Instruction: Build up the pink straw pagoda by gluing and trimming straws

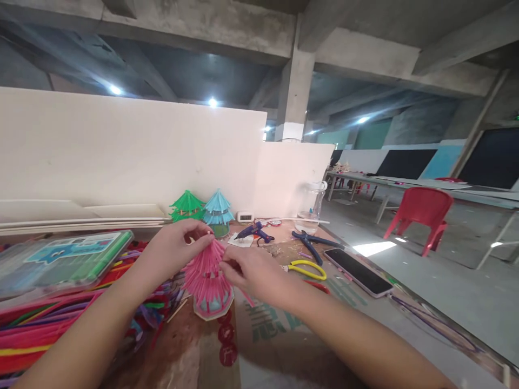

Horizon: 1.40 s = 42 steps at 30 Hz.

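Note:
A pink tiered pagoda-like model, covered in fuzzy pipe cleaners, stands on a small pale base in front of me. My left hand is closed at its peak, thumb and fingers pinching the tip. Against the model's right side, my right hand is closed in a pinch. From beneath it a pink pipe cleaner sticks out downward; the hand hides the rest. Behind stand a green model and a light blue model of similar shape.
Left lie many coloured pipe cleaners under a clear plastic case. A glue gun, blue-handled pliers, yellow-handled scissors and a phone lie to the right. A glass jug stands by the white partition.

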Motion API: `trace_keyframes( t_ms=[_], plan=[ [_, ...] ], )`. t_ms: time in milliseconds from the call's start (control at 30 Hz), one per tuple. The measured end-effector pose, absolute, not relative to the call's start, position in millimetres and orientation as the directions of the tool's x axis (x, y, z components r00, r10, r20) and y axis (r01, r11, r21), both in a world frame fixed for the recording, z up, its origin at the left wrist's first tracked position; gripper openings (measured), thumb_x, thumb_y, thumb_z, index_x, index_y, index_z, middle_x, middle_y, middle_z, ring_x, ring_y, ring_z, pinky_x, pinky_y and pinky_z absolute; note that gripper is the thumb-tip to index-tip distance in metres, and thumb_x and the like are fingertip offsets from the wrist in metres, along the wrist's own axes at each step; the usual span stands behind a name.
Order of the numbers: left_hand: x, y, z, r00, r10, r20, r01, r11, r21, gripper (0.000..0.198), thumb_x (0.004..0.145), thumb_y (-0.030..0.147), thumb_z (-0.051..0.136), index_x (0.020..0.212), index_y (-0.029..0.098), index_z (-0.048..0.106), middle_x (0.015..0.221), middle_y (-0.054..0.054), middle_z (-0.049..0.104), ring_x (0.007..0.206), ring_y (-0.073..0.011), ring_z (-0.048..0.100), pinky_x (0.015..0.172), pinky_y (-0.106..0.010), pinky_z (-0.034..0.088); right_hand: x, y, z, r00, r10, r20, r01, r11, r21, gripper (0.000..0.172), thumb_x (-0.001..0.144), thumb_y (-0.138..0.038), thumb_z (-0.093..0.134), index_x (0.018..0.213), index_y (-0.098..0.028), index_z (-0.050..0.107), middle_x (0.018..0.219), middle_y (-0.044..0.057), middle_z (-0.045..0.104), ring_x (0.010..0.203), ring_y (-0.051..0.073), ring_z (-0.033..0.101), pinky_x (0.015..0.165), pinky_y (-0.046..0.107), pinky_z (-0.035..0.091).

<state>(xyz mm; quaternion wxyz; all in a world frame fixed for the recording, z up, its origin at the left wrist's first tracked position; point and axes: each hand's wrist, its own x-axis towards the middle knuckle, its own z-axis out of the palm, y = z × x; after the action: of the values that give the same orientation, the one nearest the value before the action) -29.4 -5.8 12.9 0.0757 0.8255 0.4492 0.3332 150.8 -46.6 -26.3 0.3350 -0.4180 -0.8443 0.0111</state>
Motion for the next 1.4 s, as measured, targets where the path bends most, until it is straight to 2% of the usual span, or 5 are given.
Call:
trace_keyframes(
  t_ms=[333,567,800,1000,1400],
  plan=[
    [-30.1,-4.8,16.4,0.398,0.789,0.469,0.688,-0.594,0.416,0.033,0.077,0.048,0.050,0.083,0.020,0.067,0.078,-0.002,0.069,0.069,-0.0182,0.058,0.062,-0.027,0.041,149.7,-47.6,-25.8,-0.418,0.708,0.569,0.707,0.647,-0.286,0.018,0.085,-0.018,0.051,0.068,-0.019,0.049,0.058,-0.006,0.043,0.051,0.008,0.034,0.053,0.022,0.023],
    [-30.3,-4.8,13.2,0.385,0.795,0.469,0.708,-0.580,0.403,0.031,0.078,0.045,0.051,0.084,0.020,0.068,0.079,-0.001,0.069,0.071,-0.0174,0.058,0.064,-0.026,0.042,152.0,-44.5,-33.1,-0.414,0.739,0.531,0.689,0.636,-0.348,0.016,0.087,-0.019,0.051,0.071,-0.018,0.053,0.057,-0.005,0.045,0.052,0.008,0.039,0.055,0.021,0.024],
    [-31.7,-3.0,9.7,0.372,0.809,0.455,0.711,-0.563,0.421,0.027,0.079,0.041,0.053,0.084,0.021,0.069,0.081,0.000,0.069,0.072,-0.0163,0.058,0.063,-0.024,0.042,155.4,-49.2,-28.3,-0.485,0.804,0.344,0.726,0.590,-0.353,0.028,0.089,-0.036,0.051,0.072,-0.016,0.060,0.062,-0.001,0.054,0.056,0.009,0.043,0.054,0.023,0.023],
    [-31.5,-2.7,8.7,0.375,0.806,0.458,0.703,-0.569,0.427,0.026,0.079,0.041,0.055,0.084,0.021,0.070,0.081,0.000,0.069,0.072,-0.0156,0.058,0.063,-0.024,0.042,155.8,-52.8,-25.8,-0.520,0.799,0.302,0.728,0.600,-0.333,0.024,0.089,-0.018,0.049,0.067,-0.015,0.058,0.061,-0.001,0.054,0.057,0.010,0.043,0.056,0.024,0.024],
    [-29.8,-6.7,11.9,0.359,0.816,0.452,0.732,-0.547,0.407,0.027,0.079,0.042,0.054,0.085,0.021,0.070,0.080,0.000,0.070,0.069,-0.0159,0.058,0.063,-0.025,0.043,151.4,-40.7,-39.5,-0.492,0.818,0.298,0.686,0.575,-0.446,0.028,0.089,-0.019,0.048,0.061,-0.015,0.050,0.058,-0.004,0.046,0.056,0.009,0.038,0.054,0.024,0.022]
  ],
)
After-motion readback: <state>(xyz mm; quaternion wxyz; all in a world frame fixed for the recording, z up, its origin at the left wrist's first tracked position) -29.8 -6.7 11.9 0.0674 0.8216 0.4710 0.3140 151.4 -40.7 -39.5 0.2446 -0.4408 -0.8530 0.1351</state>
